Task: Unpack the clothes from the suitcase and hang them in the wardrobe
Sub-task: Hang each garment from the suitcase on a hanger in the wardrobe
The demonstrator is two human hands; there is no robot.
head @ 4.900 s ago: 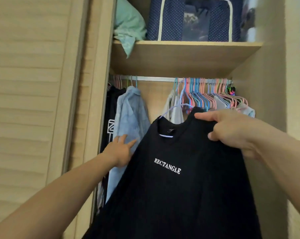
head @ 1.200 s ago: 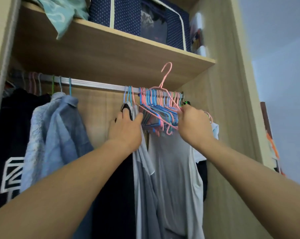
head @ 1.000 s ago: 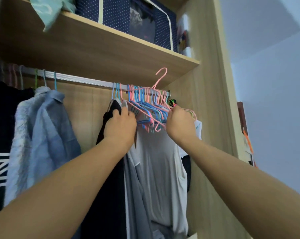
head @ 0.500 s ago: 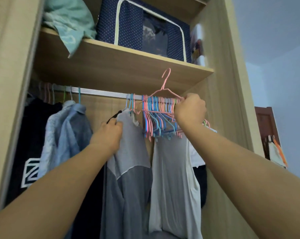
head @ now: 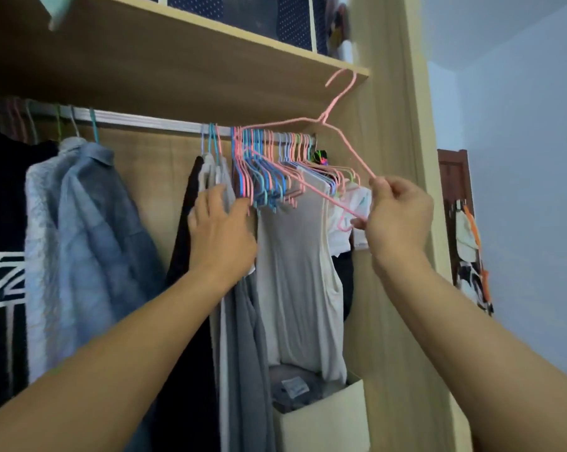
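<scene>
Your right hand [head: 396, 220] pinches a pink hanger [head: 335, 132] by its right shoulder end – fingers curled round the wire, thumb and fingertips closed on it. The hanger is tilted, hook up near the shelf [head: 177, 70] edge and off the rail [head: 145, 120]; its lower bar runs down-left through the bunch of empty hangers [head: 265, 168], so whether it is fully free of them can't be told.

Your left hand [head: 221, 234] is flat and spread, fingers straight, pressing against the hung clothes just left of the hanger bunch – it grips nothing. Fingertips touch the grey garment [head: 243, 337] near its shoulder; a black garment [head: 186, 223] hangs just left of that hand.

The bunch of pink, blue and green empty hangers hangs on the rail, right of centre. Below it a pale sleeveless top [head: 295, 272] hangs, with a white piece [head: 357, 203] behind your right fingers.

Left side of the rail: a light blue shirt [head: 86, 243] on a teal hanger, then a black top with a white graphic [head: 5, 278] at the frame edge.

At the bottom a cream box [head: 324, 422] holds folded grey fabric. On the shelf sits a navy dotted storage bag [head: 275, 17], cut off by the frame. Wardrobe side panel [head: 393, 125] stands right of your right hand. The suitcase is not in view.
</scene>
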